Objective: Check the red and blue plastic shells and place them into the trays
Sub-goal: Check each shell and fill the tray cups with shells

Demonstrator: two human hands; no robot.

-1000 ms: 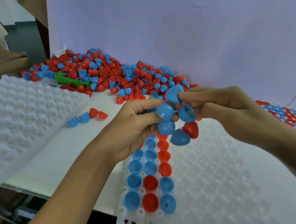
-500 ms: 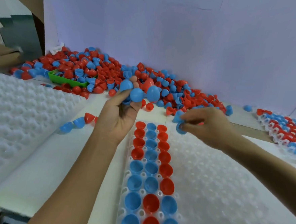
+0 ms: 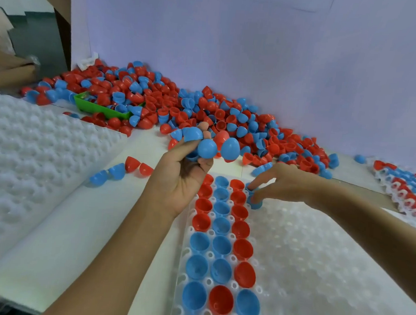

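Note:
My left hand [image 3: 183, 177] is raised above the table and grips a bunch of shells [image 3: 207, 145], mostly blue with a red one among them. My right hand [image 3: 279, 182] reaches down to the white tray [image 3: 317, 263] and pinches a blue shell [image 3: 254, 197] at the far end of the tray's fourth column. Three columns of red and blue shells [image 3: 221, 232] fill the tray's left side, open side up. A big pile of loose shells [image 3: 180, 111] lies along the back wall.
An empty dimpled white tray [image 3: 29, 169] lies at the left. Several loose shells [image 3: 122, 169] sit between the trays. A green scoop [image 3: 99, 108] lies in the pile. A filled tray [image 3: 406, 188] sits at the far right. Cardboard stands at the back left.
My right hand has moved down and left from mid-air to the tray, setting a blue shell into the fourth column. My left hand stays raised with its bunch of shells.

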